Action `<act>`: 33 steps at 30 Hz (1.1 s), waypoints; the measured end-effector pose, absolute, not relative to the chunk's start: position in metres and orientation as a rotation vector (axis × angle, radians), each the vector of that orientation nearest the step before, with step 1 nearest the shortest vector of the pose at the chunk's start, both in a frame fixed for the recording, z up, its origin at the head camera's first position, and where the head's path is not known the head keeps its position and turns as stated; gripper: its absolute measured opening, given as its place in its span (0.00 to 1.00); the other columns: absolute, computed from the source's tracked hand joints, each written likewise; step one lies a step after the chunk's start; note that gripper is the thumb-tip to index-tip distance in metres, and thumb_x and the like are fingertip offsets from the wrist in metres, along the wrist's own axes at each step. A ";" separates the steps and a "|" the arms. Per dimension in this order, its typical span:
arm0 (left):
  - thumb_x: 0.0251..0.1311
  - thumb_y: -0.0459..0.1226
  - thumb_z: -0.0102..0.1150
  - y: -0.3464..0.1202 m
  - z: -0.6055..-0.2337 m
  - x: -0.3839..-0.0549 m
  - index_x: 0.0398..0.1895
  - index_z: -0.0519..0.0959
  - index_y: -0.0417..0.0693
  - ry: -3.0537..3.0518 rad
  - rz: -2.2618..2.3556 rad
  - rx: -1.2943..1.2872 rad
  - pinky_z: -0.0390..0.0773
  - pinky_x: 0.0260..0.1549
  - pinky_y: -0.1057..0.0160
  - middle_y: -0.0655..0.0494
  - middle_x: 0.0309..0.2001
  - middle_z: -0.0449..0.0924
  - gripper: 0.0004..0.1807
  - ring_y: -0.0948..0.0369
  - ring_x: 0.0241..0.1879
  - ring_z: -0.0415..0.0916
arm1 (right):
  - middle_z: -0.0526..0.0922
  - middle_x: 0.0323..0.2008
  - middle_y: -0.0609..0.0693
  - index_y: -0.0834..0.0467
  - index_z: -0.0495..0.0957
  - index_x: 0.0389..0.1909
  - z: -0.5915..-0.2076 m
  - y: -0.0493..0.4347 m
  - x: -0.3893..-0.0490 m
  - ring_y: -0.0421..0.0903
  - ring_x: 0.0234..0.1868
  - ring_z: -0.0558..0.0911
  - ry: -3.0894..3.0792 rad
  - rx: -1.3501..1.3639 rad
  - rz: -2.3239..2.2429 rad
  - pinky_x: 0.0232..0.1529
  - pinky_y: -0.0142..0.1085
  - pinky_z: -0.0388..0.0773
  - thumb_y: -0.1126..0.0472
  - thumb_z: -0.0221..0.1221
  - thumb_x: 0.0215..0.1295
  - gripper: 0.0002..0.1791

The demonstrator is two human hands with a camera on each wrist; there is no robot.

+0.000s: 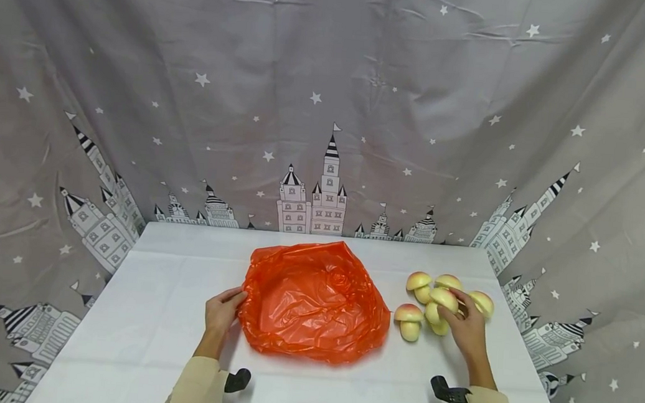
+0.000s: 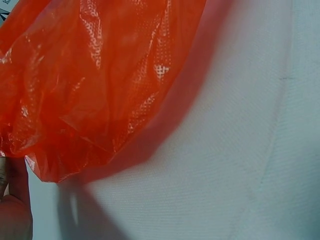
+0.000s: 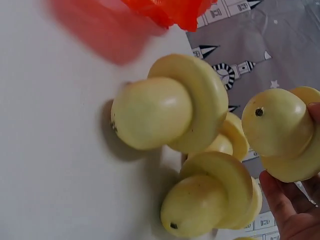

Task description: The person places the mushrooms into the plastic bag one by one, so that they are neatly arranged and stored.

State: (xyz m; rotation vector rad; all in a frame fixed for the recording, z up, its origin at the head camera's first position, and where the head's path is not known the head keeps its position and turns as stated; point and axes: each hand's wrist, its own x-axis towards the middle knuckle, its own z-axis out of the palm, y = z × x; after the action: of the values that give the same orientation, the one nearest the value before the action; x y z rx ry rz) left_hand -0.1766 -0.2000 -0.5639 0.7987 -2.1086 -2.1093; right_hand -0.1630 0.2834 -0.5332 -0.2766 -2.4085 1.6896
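A red plastic bag point(image 1: 314, 313) lies spread open on the white table, its mouth facing up. My left hand point(image 1: 221, 313) pinches the bag's left rim; in the left wrist view the bag's crinkled side point(image 2: 100, 90) hangs beside the fingers point(image 2: 19, 182). On the right, my right hand point(image 1: 469, 330) grips a yellow artificial mushroom point(image 3: 277, 125) by its cap, lifted above the others. Around it lie several similar mushrooms, among them one with a reddish cap point(image 1: 409, 314) near the bag and one point(image 1: 482, 303) right of the hand. The held mushroom partly hides those beneath.
The white table point(image 1: 172, 266) ends at a grey curtain point(image 1: 223, 94) printed with castles and stars, which also hangs along both sides. A black wrist mount point(image 1: 238, 380) sticks out by the left sleeve, and another point(image 1: 446, 391) by the right.
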 end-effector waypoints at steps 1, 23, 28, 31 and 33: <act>0.63 0.34 0.60 -0.200 -0.564 -0.177 0.57 0.75 0.30 -2.105 -2.111 0.795 0.79 0.29 0.74 0.57 0.36 0.81 0.21 0.71 0.28 0.77 | 0.69 0.61 0.59 0.66 0.67 0.64 -0.532 0.281 -0.164 0.34 0.51 0.68 -2.409 -0.260 1.710 0.45 0.14 0.68 0.68 0.62 0.61 0.29; 0.65 0.36 0.58 -0.198 -0.562 -0.179 0.56 0.76 0.33 -2.171 -2.055 0.835 0.77 0.30 0.77 0.36 0.52 0.77 0.20 0.67 0.33 0.76 | 0.70 0.61 0.61 0.64 0.70 0.62 -0.523 0.214 -0.199 0.59 0.61 0.70 -2.516 0.086 1.752 0.60 0.47 0.71 0.64 0.66 0.60 0.29; 0.64 0.37 0.59 -0.198 -0.562 -0.177 0.56 0.77 0.33 -2.196 -2.022 0.848 0.75 0.29 0.79 0.35 0.54 0.76 0.20 0.65 0.36 0.76 | 0.72 0.60 0.58 0.59 0.73 0.61 -0.524 0.202 -0.208 0.59 0.59 0.71 -2.537 0.122 1.696 0.60 0.58 0.66 0.61 0.67 0.59 0.28; 0.64 0.37 0.59 -0.197 -0.561 -0.176 0.55 0.77 0.33 -2.193 -2.005 0.841 0.74 0.30 0.80 0.35 0.55 0.76 0.20 0.64 0.38 0.76 | 0.73 0.59 0.58 0.60 0.73 0.60 -0.523 0.196 -0.212 0.58 0.58 0.72 -2.520 0.194 1.685 0.60 0.57 0.67 0.62 0.67 0.58 0.28; 0.64 0.37 0.59 -0.196 -0.561 -0.177 0.55 0.77 0.33 -2.190 -2.004 0.834 0.74 0.31 0.80 0.35 0.55 0.76 0.20 0.62 0.40 0.76 | 0.74 0.59 0.58 0.61 0.73 0.60 -0.521 0.192 -0.215 0.57 0.58 0.73 -2.511 0.253 1.682 0.61 0.55 0.67 0.63 0.67 0.58 0.28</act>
State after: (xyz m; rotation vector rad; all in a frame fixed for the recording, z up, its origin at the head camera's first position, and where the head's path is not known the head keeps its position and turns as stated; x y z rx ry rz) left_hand -0.1768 -0.1964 -0.5608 0.8338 -2.1897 -2.0040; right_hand -0.2147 0.1918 -0.5210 0.2529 -2.5109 1.6824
